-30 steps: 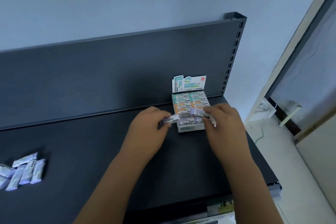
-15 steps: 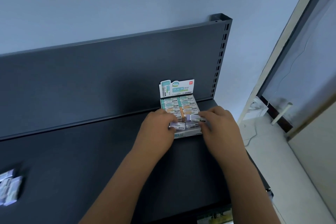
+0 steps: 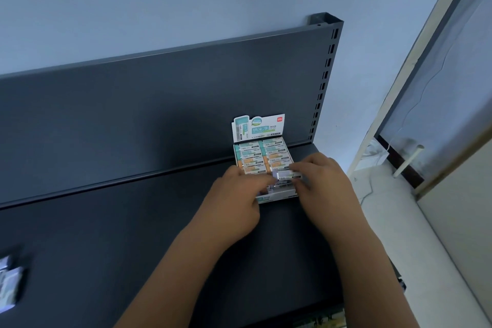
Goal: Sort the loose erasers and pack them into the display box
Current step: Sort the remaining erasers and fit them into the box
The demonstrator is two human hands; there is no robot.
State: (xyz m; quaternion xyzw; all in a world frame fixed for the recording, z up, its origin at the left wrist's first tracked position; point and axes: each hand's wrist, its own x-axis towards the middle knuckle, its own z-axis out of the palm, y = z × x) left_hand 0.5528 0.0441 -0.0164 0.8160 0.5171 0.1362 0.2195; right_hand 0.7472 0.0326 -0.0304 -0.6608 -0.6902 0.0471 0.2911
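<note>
While the display box [image 3: 279,196] sits at the back of the shelf [image 3: 133,234], the right grip [image 3: 327,189] pinches a purple eraser [image 3: 288,175] over its front row, and the left grip [image 3: 234,202] curls into that row, its hold impossible to tell.

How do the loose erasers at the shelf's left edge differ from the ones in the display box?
The loose erasers lie jumbled on the shelf, partly cut off by the frame; the boxed erasers sit in neat paired rows. The loose erasers look pale lilac; the visible boxed erasers are teal and orange. Both are small sleeved blocks.
</note>
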